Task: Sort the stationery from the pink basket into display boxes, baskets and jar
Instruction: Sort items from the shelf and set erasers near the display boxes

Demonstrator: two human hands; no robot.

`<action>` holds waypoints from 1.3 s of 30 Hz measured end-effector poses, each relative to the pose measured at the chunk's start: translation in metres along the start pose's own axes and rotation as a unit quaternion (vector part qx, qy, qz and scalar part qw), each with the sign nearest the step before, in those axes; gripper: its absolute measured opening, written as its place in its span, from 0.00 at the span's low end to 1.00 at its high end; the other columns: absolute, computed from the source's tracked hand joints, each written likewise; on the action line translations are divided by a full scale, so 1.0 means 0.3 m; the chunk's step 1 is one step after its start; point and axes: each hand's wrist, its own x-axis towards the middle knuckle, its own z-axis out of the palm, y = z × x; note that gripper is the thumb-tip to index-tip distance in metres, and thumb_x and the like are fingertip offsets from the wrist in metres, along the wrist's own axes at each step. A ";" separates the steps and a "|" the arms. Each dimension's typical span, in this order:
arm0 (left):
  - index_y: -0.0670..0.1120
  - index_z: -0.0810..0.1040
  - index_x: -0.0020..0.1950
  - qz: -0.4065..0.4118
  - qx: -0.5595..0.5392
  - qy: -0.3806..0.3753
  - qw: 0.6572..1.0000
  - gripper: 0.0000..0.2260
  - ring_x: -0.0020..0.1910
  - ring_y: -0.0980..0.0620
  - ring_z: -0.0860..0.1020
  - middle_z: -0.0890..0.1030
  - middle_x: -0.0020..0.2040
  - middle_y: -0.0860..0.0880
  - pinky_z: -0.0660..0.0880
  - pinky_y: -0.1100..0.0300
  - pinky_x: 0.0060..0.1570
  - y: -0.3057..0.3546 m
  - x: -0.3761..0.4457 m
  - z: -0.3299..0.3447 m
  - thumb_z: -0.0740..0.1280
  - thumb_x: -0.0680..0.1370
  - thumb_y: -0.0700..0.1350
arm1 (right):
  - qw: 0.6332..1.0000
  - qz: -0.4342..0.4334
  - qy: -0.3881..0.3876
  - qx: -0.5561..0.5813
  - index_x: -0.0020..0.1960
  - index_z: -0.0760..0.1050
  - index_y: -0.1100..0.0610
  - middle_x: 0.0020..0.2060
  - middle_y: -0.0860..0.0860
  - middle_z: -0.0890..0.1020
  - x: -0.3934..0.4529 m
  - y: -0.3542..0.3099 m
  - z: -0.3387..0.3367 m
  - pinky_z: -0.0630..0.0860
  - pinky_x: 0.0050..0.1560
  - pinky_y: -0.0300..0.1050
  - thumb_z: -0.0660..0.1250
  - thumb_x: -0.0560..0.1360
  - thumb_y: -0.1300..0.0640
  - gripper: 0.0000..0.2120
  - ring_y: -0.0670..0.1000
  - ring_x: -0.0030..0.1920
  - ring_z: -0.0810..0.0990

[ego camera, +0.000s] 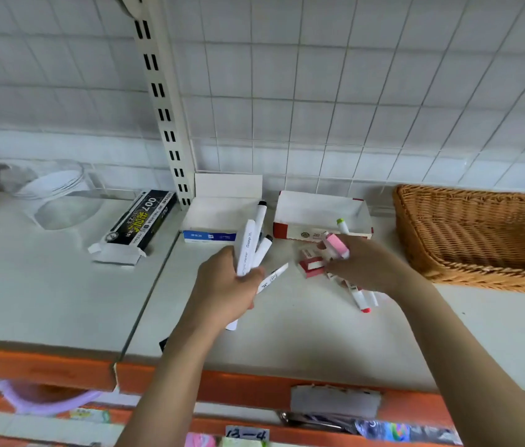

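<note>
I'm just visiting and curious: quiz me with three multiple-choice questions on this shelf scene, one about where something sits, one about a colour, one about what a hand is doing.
1. Where is the wicker basket on the shelf?
A. far right
B. far left
C. between the two open boxes

2. What colour trims the open box beside the wicker basket?
A. green
B. red
C. black

3. What is the left hand doing?
A. lying flat on the shelf
B. gripping a bundle of white markers
C. hanging open with nothing in it

Answers:
1 A, the basket fills the right end of the shelf.
2 B, its front edge and corners are red.
3 B, its fingers wrap several white barrels that fan upward.
</note>
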 end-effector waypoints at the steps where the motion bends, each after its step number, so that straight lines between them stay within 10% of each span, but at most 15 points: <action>1: 0.46 0.75 0.47 -0.001 0.002 0.002 1.000 0.03 0.26 0.54 0.78 0.79 0.39 0.53 0.70 0.67 0.26 0.001 0.001 0.006 0.65 0.76 0.44 | 0.999 0.012 -0.013 0.047 0.50 0.71 0.51 0.35 0.49 0.78 -0.008 0.003 -0.008 0.72 0.29 0.34 0.64 0.75 0.61 0.07 0.46 0.31 0.76; 9: 0.46 0.75 0.51 0.007 -0.013 0.010 1.000 0.05 0.30 0.54 0.78 0.78 0.43 0.52 0.67 0.71 0.21 -0.005 -0.001 0.013 0.66 0.76 0.44 | 0.972 0.053 -0.012 0.230 0.46 0.77 0.58 0.45 0.62 0.82 -0.033 0.054 -0.045 0.77 0.55 0.62 0.63 0.71 0.71 0.11 0.62 0.46 0.83; 18: 0.43 0.73 0.47 -0.003 0.030 0.063 0.998 0.05 0.31 0.48 0.80 0.79 0.40 0.49 0.71 0.62 0.28 -0.087 -0.002 -0.122 0.66 0.76 0.44 | 0.979 -0.004 0.010 0.204 0.44 0.79 0.57 0.34 0.52 0.83 -0.056 -0.142 0.093 0.72 0.28 0.34 0.63 0.70 0.66 0.08 0.49 0.31 0.80; 33: 0.44 0.72 0.48 -0.016 0.008 0.067 0.998 0.05 0.36 0.50 0.81 0.80 0.44 0.46 0.77 0.60 0.33 -0.262 -0.013 -0.435 0.66 0.76 0.42 | 0.996 -0.025 0.025 0.079 0.53 0.78 0.60 0.40 0.56 0.81 0.062 -0.464 0.259 0.75 0.32 0.40 0.62 0.74 0.60 0.10 0.51 0.32 0.76; 39: 0.45 0.72 0.53 0.029 -0.021 0.037 0.999 0.09 0.36 0.52 0.80 0.78 0.43 0.48 0.76 0.57 0.33 -0.184 -0.003 -0.346 0.68 0.75 0.43 | 0.990 -0.056 0.015 0.131 0.61 0.72 0.43 0.36 0.50 0.78 -0.059 -0.354 0.184 0.71 0.26 0.35 0.59 0.75 0.63 0.20 0.47 0.29 0.79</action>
